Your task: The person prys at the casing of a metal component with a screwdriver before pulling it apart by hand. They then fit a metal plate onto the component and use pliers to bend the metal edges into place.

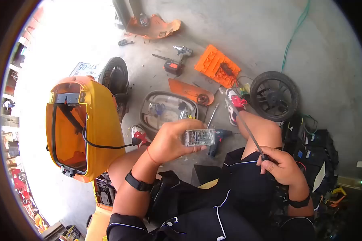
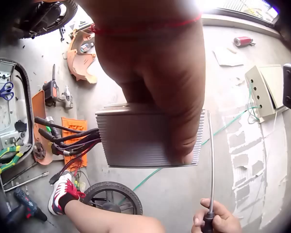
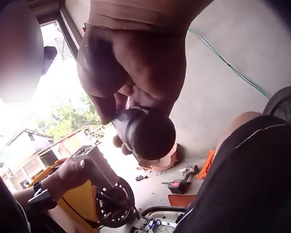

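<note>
A finned metal box (image 2: 136,141) with black cables is gripped by my left hand (image 2: 169,92), thumb along its flat face. In the head view the left hand (image 1: 171,138) holds that box (image 1: 199,137) with one end facing up. My right hand (image 1: 279,164) grips a long screwdriver (image 1: 249,130) by its dark handle, the shaft pointing away beyond the fingers. The right wrist view shows the right hand (image 3: 136,73) wrapped round the black handle (image 3: 153,133). Box and screwdriver are apart.
An orange-yellow scooter body (image 1: 104,148) stands at the left. On the floor lie a wheel (image 1: 274,96), an orange panel (image 1: 217,66), an impact driver (image 1: 173,67), a drill (image 1: 218,140) and a grey-rimmed tray (image 1: 149,98). Black parts (image 1: 317,148) are piled at the right.
</note>
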Motion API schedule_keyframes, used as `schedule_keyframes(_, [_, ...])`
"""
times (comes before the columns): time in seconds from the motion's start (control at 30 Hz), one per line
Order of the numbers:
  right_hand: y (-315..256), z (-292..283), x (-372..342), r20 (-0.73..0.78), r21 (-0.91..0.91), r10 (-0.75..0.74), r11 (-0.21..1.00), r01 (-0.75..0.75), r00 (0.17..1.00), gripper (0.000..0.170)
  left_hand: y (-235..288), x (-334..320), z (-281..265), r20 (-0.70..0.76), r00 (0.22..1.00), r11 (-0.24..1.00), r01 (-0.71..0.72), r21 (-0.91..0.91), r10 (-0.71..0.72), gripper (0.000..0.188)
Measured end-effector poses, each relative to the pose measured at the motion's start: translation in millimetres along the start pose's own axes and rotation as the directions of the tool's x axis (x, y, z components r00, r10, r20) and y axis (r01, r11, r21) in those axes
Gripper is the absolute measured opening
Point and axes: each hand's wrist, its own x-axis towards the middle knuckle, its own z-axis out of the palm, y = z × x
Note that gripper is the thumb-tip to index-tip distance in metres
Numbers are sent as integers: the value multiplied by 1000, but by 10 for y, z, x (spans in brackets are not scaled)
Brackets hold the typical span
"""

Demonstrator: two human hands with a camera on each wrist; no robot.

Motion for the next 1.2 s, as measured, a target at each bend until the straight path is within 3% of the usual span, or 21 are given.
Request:
schedule_keyframes(0.07, [102,-17,-78,11,36,147,988,-148,989,52,46,-12,28,-256,949,966,223,131,-184,48])
schedule_keyframes(0.1, [129,-6,-136,4,11,164,986,-164,986,52,-30,7,92,-360,894,955,296,32,-265,49])
schedule_keyframes(0.17, [251,102,-108,-129,252,155,960,-119,979,52,13,55,-40,-460,735,865,378,-330,-497,52])
schedule_keyframes(0.23, [214,255,-12,-155,279,81,960,-35,985,52,-70,22,-163,-609,661,878,169,-448,-438,49])
schedule_keyframes(0.3, [179,414,94,-313,376,-93,902,213,945,53,-70,-47,-279,-656,585,814,12,-580,-476,52])
schedule_keyframes(0.37, [459,667,379,-398,350,-141,890,292,907,53,-181,-148,-387,-609,622,673,-172,-719,-492,49])
schedule_keyframes(0.4, [632,725,576,-229,386,158,921,-59,960,50,-178,-142,-406,-558,630,547,-241,-802,-540,48])
schedule_keyframes(0.43, [742,766,723,-58,359,451,842,-403,891,48,-168,-137,-425,-501,644,406,-305,-861,-579,46])
schedule_keyframes(0.5, [836,906,784,-171,299,476,860,-415,863,46,-327,-126,-399,-403,703,266,-304,-915,-585,51])
schedule_keyframes(0.53, [847,946,815,-271,237,497,864,-443,824,45,-374,-133,-358,-391,704,246,-304,-920,-593,53])
schedule_keyframes(0.57, [839,907,835,-256,229,495,866,-445,830,45,-420,-158,-317,-386,695,234,-308,-922,-606,52])
schedule_keyframes(0.63, [683,742,789,-352,445,404,866,-229,844,47,-441,-204,-257,-316,760,290,-174,-941,-568,45])
schedule_keyframes(0.67, [582,675,766,-287,479,452,832,-282,845,50,-400,-189,-205,-286,805,340,-111,-934,-521,45])
schedule_keyframes(0.8, [491,605,594,-303,496,384,845,-200,872,54,-186,-113,-37,-225,818,418,22,-908,-530,52])
schedule_keyframes(0.87, [466,570,475,-350,503,216,864,-11,912,59,-235,-88,22,-322,811,704,148,-695,-488,63])
schedule_keyframes(0.9, [407,561,422,-352,501,222,865,-17,909,59,-259,-75,36,-317,812,698,148,-700,-490,63])
schedule_keyframes(0.97, [230,552,301,-326,457,153,889,14,933,62,-303,-54,57,-372,834,885,259,-386,-406,71])
schedule_keyframes(1.03, [68,559,174,-344,409,118,912,36,932,58,-365,-29,84,-377,835,899,276,-341,-400,73])
schedule_keyframes(1.1, [-53,481,-2,-231,328,110,944,-29,967,51,-320,26,137,-551,787,955,290,-67,-278,70])
schedule_keyframes(1.13, [-99,455,-53,-207,337,110,941,-34,972,46,-352,26,149,-569,807,966,245,81,-157,72])
schedule_keyframes(1.2, [-189,402,-156,-180,297,130,952,-72,975,45,-304,42,179,-588,808,965,185,189,-40,71])
